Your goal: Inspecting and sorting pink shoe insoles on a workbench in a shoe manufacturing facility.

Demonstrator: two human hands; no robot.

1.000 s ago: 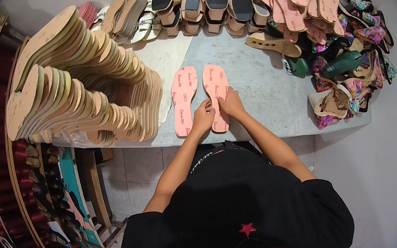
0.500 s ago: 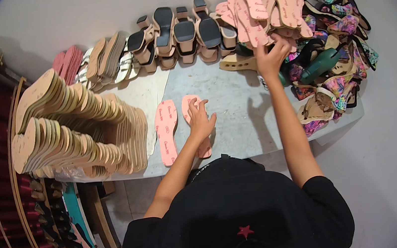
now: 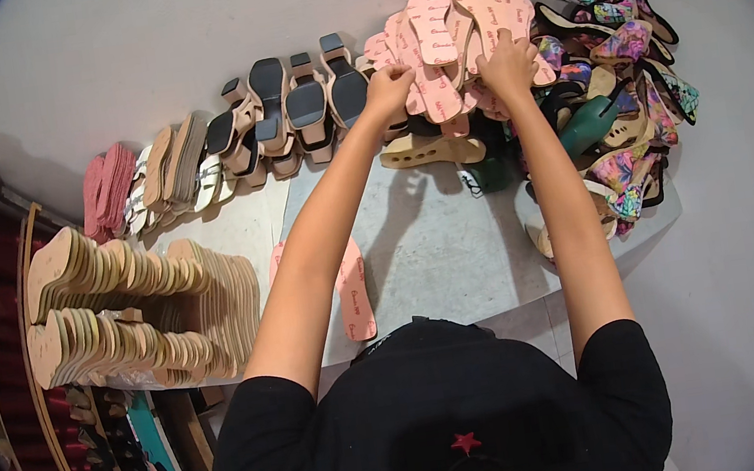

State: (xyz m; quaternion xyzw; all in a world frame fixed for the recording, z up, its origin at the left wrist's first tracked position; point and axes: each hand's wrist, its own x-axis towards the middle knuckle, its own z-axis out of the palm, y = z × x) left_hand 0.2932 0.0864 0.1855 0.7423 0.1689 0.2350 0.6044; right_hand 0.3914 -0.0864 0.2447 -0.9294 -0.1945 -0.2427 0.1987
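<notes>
A heap of pink shoe insoles (image 3: 434,33) with red print lies at the back of the table, right of the middle. My left hand (image 3: 389,93) is at the heap's left edge, its fingers pinched at the side of an insole. My right hand (image 3: 511,73) reaches onto the heap's right part, thumb and fingers closed round the lower end of another insole. Two more pink insoles lie near the table's front edge; one insole (image 3: 356,300) shows beside my left forearm, and the other is mostly hidden behind that arm.
Rows of tan insoles (image 3: 134,310) stand at the left. Block-heeled sandals (image 3: 307,102) with black soles line the back. A tan sole with holes (image 3: 432,149) and a green shoe last (image 3: 588,125) lie near a pile of floral shoe uppers (image 3: 639,129) at the right.
My left hand has left the pink insole at the front and moved up and right to the heap. My right hand has moved higher onto the heap. The whole view has shifted.
</notes>
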